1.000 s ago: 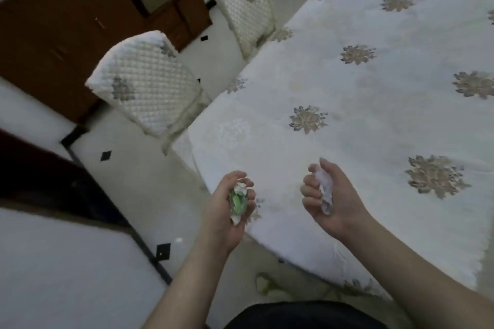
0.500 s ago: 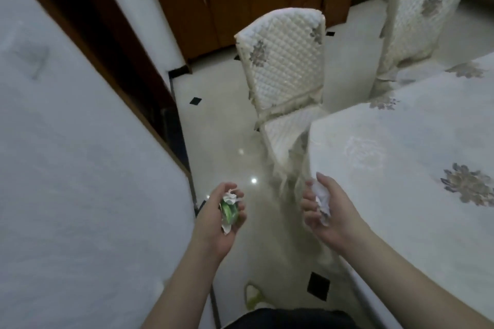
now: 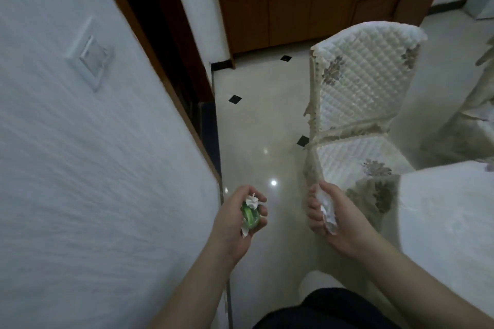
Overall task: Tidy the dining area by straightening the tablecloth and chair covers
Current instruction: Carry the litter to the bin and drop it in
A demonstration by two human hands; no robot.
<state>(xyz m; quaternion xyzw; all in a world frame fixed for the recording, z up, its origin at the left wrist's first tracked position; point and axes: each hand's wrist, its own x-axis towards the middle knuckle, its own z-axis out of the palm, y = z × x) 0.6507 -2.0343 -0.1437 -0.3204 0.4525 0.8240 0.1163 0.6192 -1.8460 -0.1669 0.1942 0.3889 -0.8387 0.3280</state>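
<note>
My left hand (image 3: 239,218) is closed around a crumpled green and white wrapper (image 3: 250,215). My right hand (image 3: 335,218) grips a crumpled white tissue (image 3: 326,209). Both hands hover over the floor, left of the table. The white tablecloth (image 3: 443,211) with brown flower prints covers the table at the lower right. A chair with a quilted white cover (image 3: 361,88) stands just beyond my right hand, its seat tucked toward the table. A second covered chair (image 3: 478,115) shows at the right edge.
A white wall (image 3: 80,168) with a switch plate (image 3: 92,57) fills the left side. A dark doorway (image 3: 165,35) opens beyond it. Brown wooden cabinets (image 3: 288,0) stand at the back. Shiny beige floor tiles (image 3: 259,120) run between wall and chair.
The view has swung left, away from the table top toward the wall and the near chair. Both hands keep the same grip on the wrapper and the tissue.
</note>
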